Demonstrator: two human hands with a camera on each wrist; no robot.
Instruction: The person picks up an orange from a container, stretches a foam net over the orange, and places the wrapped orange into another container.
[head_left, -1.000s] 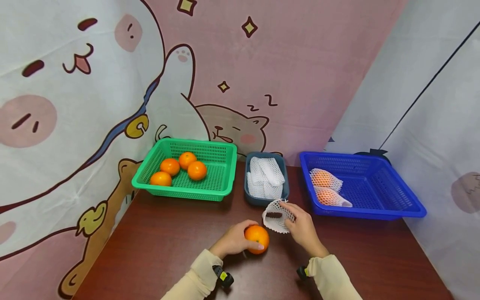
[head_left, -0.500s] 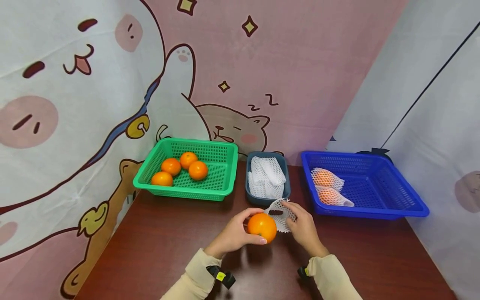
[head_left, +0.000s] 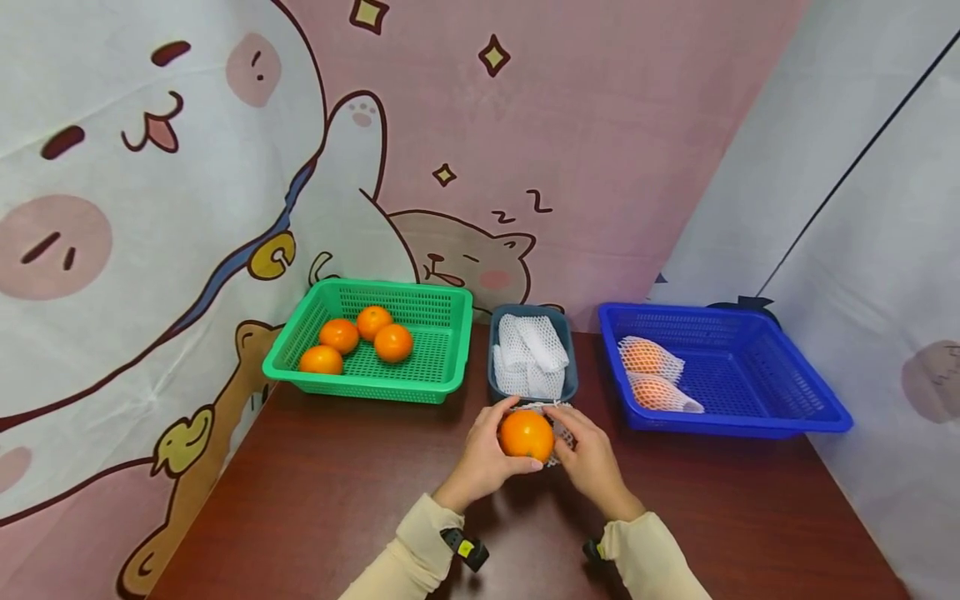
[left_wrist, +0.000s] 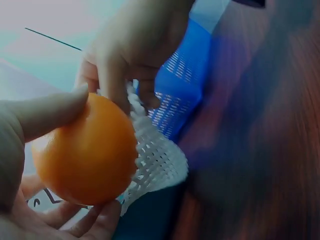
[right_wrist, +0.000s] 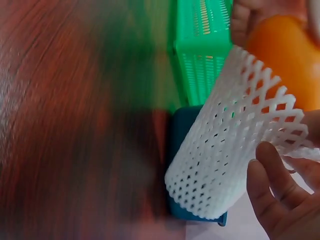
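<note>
My left hand [head_left: 483, 458] grips an orange [head_left: 527, 436] between thumb and fingers, above the table. A white foam net sleeve [right_wrist: 215, 145] is pinched by my right hand [head_left: 592, 462], its mouth spread at the orange. In the right wrist view the sleeve's scalloped rim overlaps the orange's lower side, and the rest of the tube hangs away from it. The left wrist view shows the orange [left_wrist: 87, 150] largely outside the netting, which sits on its far side. From the head view most of the sleeve is hidden behind the orange and fingers.
A green basket [head_left: 360, 385] with several oranges stands at the back left. Behind the hands, a small grey-blue bin [head_left: 572, 367] holds folded foam nets. To the right, a blue basket [head_left: 750, 421] contains two netted oranges [head_left: 652, 392]. A printed cloth hangs behind the table.
The left hand has lifted the orange off the table and carried it right and away from me to the net sleeve's mouth. The right hand keeps its pinch, having shifted slightly left.
</note>
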